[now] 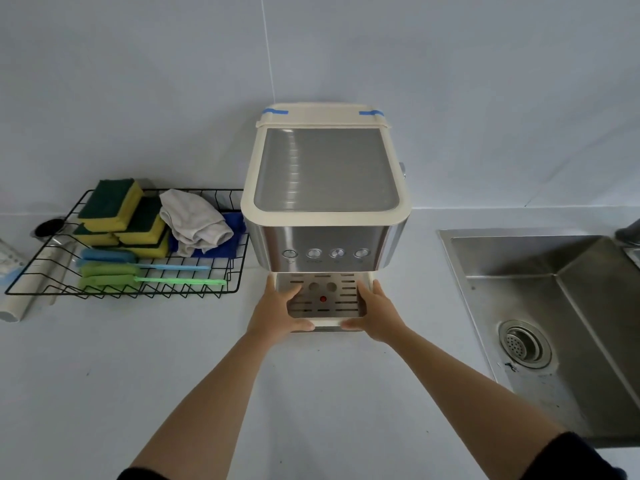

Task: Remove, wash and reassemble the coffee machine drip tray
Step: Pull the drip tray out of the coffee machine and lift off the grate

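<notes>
A cream and steel coffee machine (325,209) stands on the white counter against the wall. Its drip tray (327,306) sits at the base in front, with a slotted metal grate and a small red float in the middle. My left hand (277,311) grips the tray's left side, fingers over the grate and thumb along the front edge. My right hand (375,315) holds the right side the same way. The tray's back part lies hidden under the machine's front.
A black wire rack (221,271) at the left holds yellow-green sponges (121,216), a grey cloth (194,220), a blue cloth and long-handled brushes (149,278). A steel sink (561,320) with a drain strainer (524,344) lies at the right. A white roll lies beside the rack.
</notes>
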Demonstrator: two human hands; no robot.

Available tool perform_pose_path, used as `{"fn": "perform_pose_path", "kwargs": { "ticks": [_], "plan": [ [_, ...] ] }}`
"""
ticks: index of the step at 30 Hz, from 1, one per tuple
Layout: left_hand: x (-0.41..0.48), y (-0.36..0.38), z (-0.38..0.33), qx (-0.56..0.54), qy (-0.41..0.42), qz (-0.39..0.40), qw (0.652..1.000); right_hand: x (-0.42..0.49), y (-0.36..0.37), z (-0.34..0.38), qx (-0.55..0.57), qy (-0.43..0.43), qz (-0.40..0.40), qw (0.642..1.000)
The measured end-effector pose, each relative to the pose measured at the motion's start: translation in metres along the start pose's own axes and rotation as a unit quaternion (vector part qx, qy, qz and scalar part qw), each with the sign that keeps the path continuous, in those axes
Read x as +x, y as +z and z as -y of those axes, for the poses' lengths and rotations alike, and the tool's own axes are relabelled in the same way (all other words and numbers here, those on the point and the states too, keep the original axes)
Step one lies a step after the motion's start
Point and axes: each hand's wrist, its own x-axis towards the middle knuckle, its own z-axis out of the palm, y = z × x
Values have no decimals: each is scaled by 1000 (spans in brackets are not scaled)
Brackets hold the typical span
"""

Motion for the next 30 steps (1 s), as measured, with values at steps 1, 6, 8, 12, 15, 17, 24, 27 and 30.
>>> {"fn": "perform_pose_path", "kwargs": {
  "ticks": [1,6,8,12,15,17,24,27,30],
  "plan": [
    [-3,0,-1,1,-2,-2,1000,-4,-1,1,2,-3,-4,1000],
    [-24,-4,-7,12,-2,-7,1000,-24,-3,3,3,-13,-9,1000],
    [-35,-6,-9,12,2,-10,1000,-32,-1,2,4,-14,-10,1000],
    [-57,-4,-11,22,2,-13,1000,-51,4,-1,11,-15,-12,1000],
    [-77,3,-10,29,5,-16,999,-71,8,-3,24,-27,-15,999],
    [-90,8,-8,26,6,-16,1000,-83,12,-5,28,-31,-13,999],
    [-132,34,7,10,-3,-9,1000,-126,35,-18,41,-24,-2,999],
    [-143,46,15,-1,-10,-4,1000,-138,45,-25,37,-11,5,999],
    [-149,57,21,-3,-19,6,1000,-145,52,-31,26,3,13,1000]
  ]
}}
